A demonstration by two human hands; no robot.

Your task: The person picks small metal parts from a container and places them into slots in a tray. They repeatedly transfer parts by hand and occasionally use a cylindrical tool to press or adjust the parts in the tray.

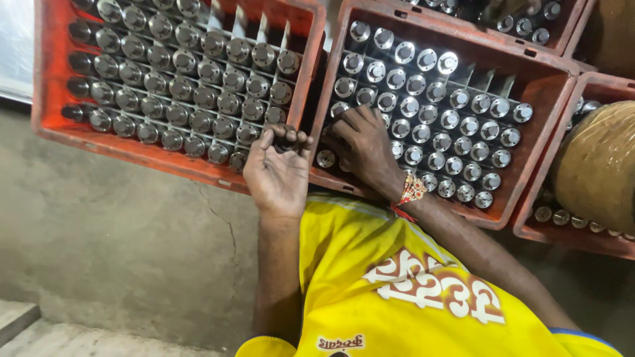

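Concrete floor (119,251): grey, cracked, fills the lower left.

Left crate (49,99): red plastic, divided into cells, nearly full of upright metal cylinders (192,92) with round shiny tops; a few cells at the top right stand bare.

Right crate (539,86): red plastic, same kind, just beside the left one, holding rows of like cylinders, with some cells at its upper right bare. Parts of further crates show at the top and right edges.

Sack (598,165): brownish bundle, resting on the crate at the far right.

Yellow shirt (397,284): the person's own, bottom centre.

Right hand (367,149): palm down, fingers spread over the near-left corner of the right crate, touching cylinder tops; a red thread band (411,192) circles the wrist.

Left hand (278,172): palm up between the two crates, fingers curled around a small dark cylinder piece (286,135) at the fingertips. The hands are apart.
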